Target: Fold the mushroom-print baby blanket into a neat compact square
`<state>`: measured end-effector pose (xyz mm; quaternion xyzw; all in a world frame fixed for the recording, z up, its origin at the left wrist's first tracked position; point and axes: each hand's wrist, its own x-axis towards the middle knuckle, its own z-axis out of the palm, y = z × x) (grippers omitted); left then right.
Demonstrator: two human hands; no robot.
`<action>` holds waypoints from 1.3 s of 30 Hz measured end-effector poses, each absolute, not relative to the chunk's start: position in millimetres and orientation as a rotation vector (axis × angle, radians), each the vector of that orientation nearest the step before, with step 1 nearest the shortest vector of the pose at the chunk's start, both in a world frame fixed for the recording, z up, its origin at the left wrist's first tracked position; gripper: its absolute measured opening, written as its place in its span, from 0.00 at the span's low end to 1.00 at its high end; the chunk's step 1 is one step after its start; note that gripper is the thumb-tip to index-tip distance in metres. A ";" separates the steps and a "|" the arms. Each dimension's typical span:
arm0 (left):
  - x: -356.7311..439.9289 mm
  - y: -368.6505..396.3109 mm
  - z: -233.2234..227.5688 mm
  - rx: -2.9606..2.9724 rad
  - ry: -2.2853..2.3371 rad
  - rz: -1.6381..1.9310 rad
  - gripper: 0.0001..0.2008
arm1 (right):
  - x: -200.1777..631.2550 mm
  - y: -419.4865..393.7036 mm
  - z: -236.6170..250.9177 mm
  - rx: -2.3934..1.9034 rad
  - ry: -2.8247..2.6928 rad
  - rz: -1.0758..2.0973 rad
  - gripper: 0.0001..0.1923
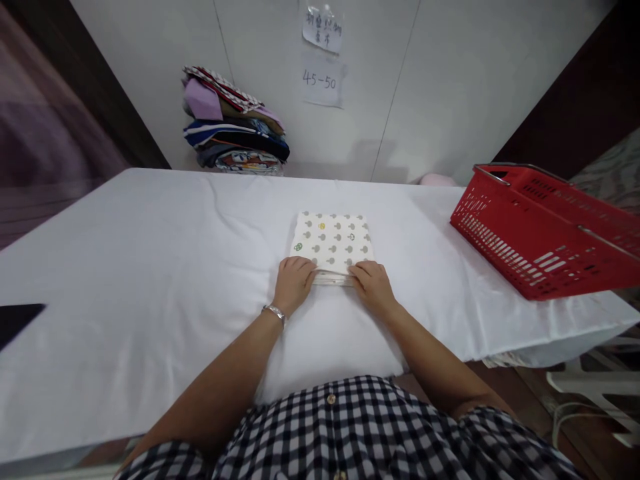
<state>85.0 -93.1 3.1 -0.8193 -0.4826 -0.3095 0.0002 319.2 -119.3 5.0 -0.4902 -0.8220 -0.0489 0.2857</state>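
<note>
A folded white cloth [333, 237] with grey, green and yellow prints lies in the middle of the table, its layers stacked in a small rectangle. My left hand [294, 283] grips its near left corner, fingers on top and the thumb toward the near edge. At the near right corner, my right hand [373, 285] pinches the cloth in the same way. The top layer's near edge is raised slightly between both hands, with the lower layers showing beneath. A silver bracelet [275, 313] circles my left wrist.
A white tablecloth [150, 280] covers the table. On the right stands a red plastic basket [545, 227] with metal handles. A pile of folded fabrics [235, 127] rises behind the far edge. A dark flat object [17, 320] lies at the left edge. Paper signs [323, 80] hang on the wall.
</note>
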 end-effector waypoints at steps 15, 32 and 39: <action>79.9 -98.1 2.6 -2.611 -1.477 -0.957 0.09 | 331.5 -122.7 -5.2 -1.279 -2.172 -0.132 0.14; 77.4 -103.0 5.1 -2.678 -1.417 -0.909 0.08 | 331.9 -125.9 -4.4 -1.207 -2.194 -0.125 0.14; 80.6 -101.2 0.7 -2.645 -1.444 -0.997 0.06 | 329.2 -125.8 -4.9 -1.185 -2.177 -0.117 0.13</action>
